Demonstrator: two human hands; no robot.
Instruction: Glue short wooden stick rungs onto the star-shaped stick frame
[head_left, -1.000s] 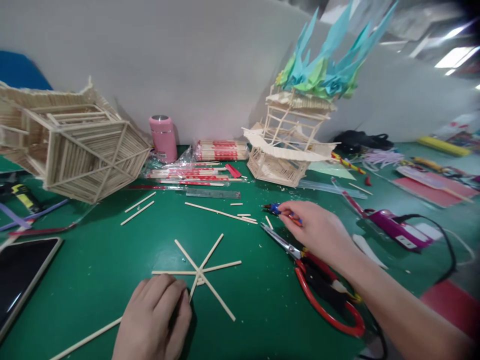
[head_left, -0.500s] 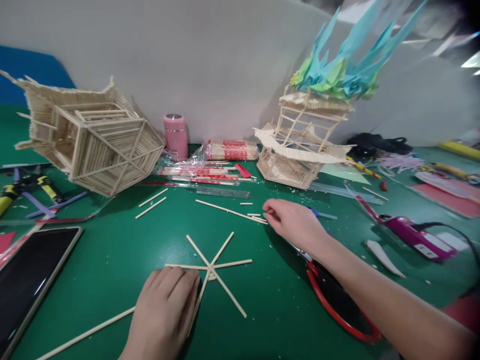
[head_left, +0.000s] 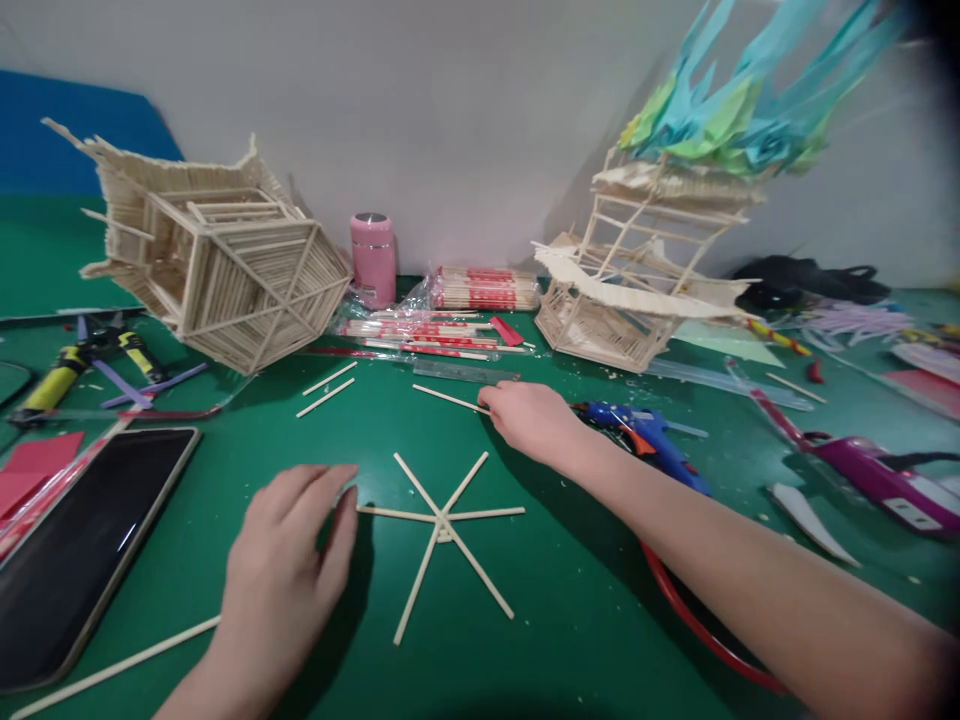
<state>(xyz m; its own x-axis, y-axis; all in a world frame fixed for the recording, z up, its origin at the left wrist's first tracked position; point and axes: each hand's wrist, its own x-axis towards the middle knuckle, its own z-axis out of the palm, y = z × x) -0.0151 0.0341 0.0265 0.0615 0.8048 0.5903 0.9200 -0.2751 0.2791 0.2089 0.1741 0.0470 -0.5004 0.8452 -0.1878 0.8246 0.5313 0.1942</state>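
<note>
On the green table lies a six-armed star of thin wooden sticks (head_left: 480,564), with a few short pieces glued near its centre. My left hand (head_left: 289,560) hovers just left of the star, thumb and fingers apart, holding nothing. Farther back, my right hand (head_left: 529,420) pinches a long wooden stick (head_left: 448,399) near its right end, which the hand covers. Two shorter sticks (head_left: 326,397) lie to the left of it. Under my right forearm, scissors with red handles (head_left: 697,620) are partly hidden. A blue glue gun (head_left: 652,435) rests beyond that forearm.
Stick-built models stand at back left (head_left: 262,290) and back right (head_left: 600,320). Between them are a pink flask (head_left: 373,262) and packs of chopsticks (head_left: 486,290). A phone (head_left: 97,540) and yellow-handled pliers (head_left: 56,385) lie left; a purple tool (head_left: 885,485) lies right.
My left hand has come off the star and moved left, its fingers opening. My right hand has moved left onto the long stick. The view has shifted, showing the glue gun more fully.
</note>
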